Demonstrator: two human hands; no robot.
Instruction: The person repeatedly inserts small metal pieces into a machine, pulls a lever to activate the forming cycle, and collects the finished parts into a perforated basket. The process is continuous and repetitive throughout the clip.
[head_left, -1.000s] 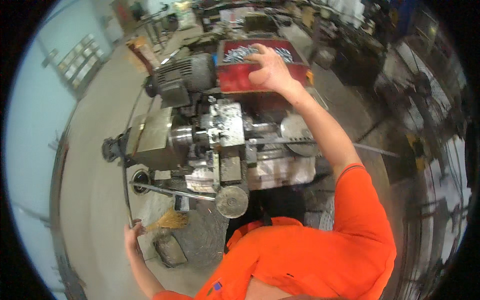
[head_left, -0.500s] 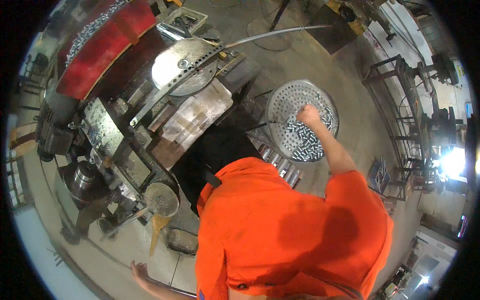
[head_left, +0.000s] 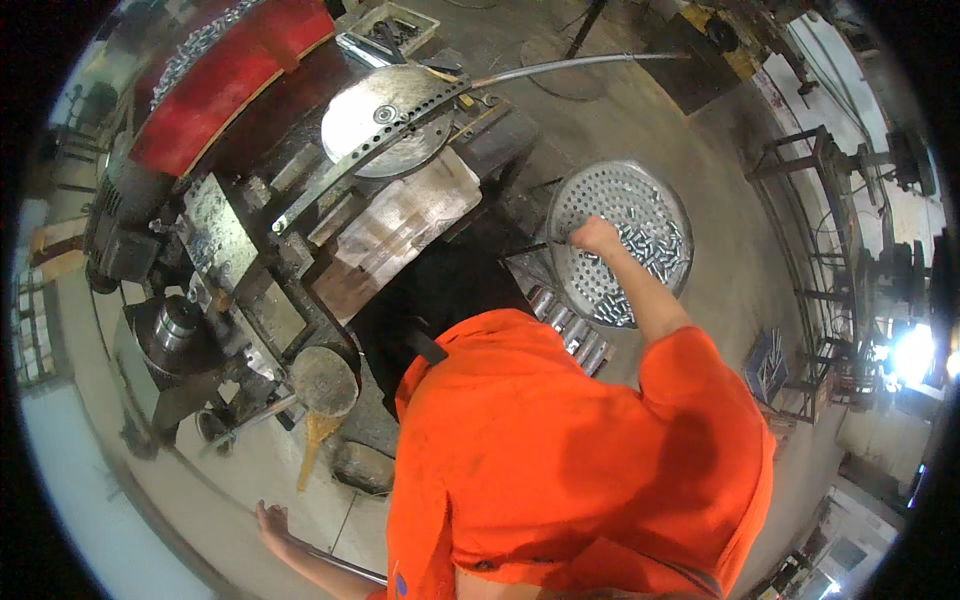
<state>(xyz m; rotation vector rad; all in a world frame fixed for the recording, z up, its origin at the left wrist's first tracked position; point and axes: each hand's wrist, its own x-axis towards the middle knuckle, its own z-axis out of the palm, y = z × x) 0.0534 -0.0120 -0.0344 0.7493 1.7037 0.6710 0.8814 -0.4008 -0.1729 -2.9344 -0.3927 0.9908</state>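
My right hand [head_left: 597, 237] is closed above the left part of a round perforated metal tray [head_left: 580, 190]. Whatever its fingers hold, if anything, is hidden. Short shiny metal cylinders [head_left: 655, 250] lie loose on the tray, mostly to the right of and below my hand. At the lower left, my left hand [head_left: 272, 522] is out to the side with its fingers apart and slightly bent, and nothing shows in it. A thin metal rod [head_left: 335, 560] runs along my left forearm; I cannot tell whether it touches the arm.
A greasy machine with a round metal disc [head_left: 350, 110] and a perforated bar [head_left: 330, 180] stands at the left. Behind it, a red bin [head_left: 230, 85] holds more small metal parts. Larger metal cylinders [head_left: 575, 335] sit beside the tray. A metal rack [head_left: 800, 220] stands at the right.
My right hand has moved left across the tray, off the pile of cylinders and onto its barer side. My left hand has shifted slightly. The whole view has moved a little.
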